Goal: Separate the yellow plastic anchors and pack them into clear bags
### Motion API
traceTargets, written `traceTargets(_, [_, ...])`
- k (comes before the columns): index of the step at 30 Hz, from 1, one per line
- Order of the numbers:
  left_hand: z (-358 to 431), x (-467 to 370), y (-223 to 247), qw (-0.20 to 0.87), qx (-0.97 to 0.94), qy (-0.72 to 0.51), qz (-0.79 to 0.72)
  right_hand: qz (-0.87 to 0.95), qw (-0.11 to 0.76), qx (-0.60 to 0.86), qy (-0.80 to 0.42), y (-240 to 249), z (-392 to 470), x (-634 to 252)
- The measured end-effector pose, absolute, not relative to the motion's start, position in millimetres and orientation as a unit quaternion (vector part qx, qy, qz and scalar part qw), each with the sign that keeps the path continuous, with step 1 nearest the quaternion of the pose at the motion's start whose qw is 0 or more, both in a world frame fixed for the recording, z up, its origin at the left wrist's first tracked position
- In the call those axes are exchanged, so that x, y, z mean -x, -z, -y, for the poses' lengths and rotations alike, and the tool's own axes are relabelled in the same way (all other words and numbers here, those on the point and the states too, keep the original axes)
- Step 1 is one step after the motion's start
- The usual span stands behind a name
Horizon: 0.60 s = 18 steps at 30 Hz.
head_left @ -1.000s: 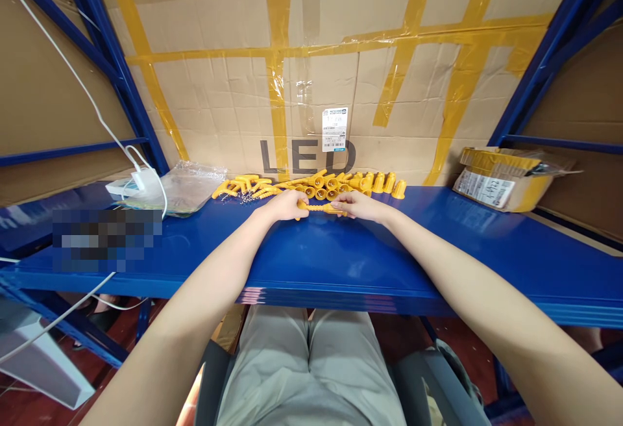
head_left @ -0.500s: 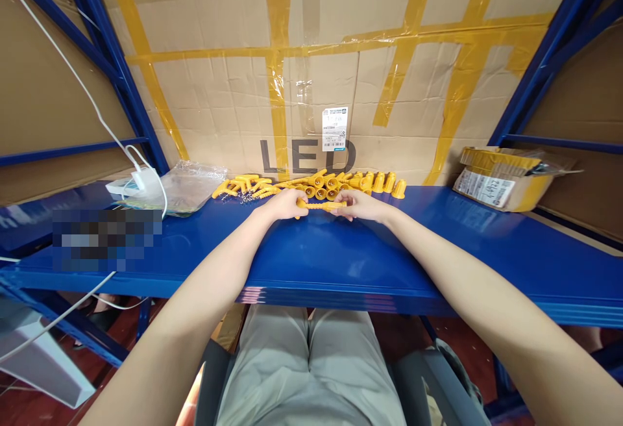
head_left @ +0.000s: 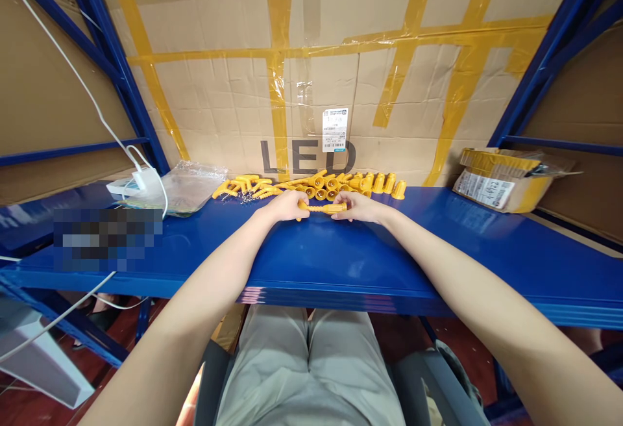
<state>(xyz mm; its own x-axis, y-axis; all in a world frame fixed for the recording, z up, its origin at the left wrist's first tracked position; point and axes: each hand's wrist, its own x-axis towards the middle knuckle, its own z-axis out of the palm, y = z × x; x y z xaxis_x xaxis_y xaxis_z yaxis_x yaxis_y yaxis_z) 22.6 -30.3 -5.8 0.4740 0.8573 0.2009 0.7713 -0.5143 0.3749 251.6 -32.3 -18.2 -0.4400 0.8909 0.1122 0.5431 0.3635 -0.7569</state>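
Versus one second ago: exposing more of yellow tool (head_left: pixel 328 208) at its thick end, beside right hand (head_left: pixel 363 208). Gripped at the opposite end in curled left hand (head_left: pixel 289 206); pinched near the thick end by right fingertips. Held crosswise over blue shelf (head_left: pixel 331 254), in front of yellow pile (head_left: pixel 320 194). Cannot make out end inside left fist, or pixelated object (head_left: pixel 107 238) at far left.

Dark "LED" lettering (head_left: pixel 296 156) on cardboard (head_left: pixel 219 108) beyond left hand (head_left: pixel 287 205) and right hand (head_left: pixel 363 208), white sticker (head_left: pixel 335 130) above, print too small to read, carton label (head_left: pixel 484 188) right of hands, handwritten digits unclear
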Motion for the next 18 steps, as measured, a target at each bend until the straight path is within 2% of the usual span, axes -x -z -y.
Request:
traceTargets(11, [35.0, -27.3, 3.2, 0.092, -0.854, -0.191, -0.475, 0.782, 0.248, 0.417, -0.392, 11.5, 37.7, -253.2])
traceTargets(18, [33.9, -27.2, 4.2, 0.078, -0.843, -0.189, -0.498, 0.780, 0.282, 0.444, -0.339, 20.7, 29.6, -252.9])
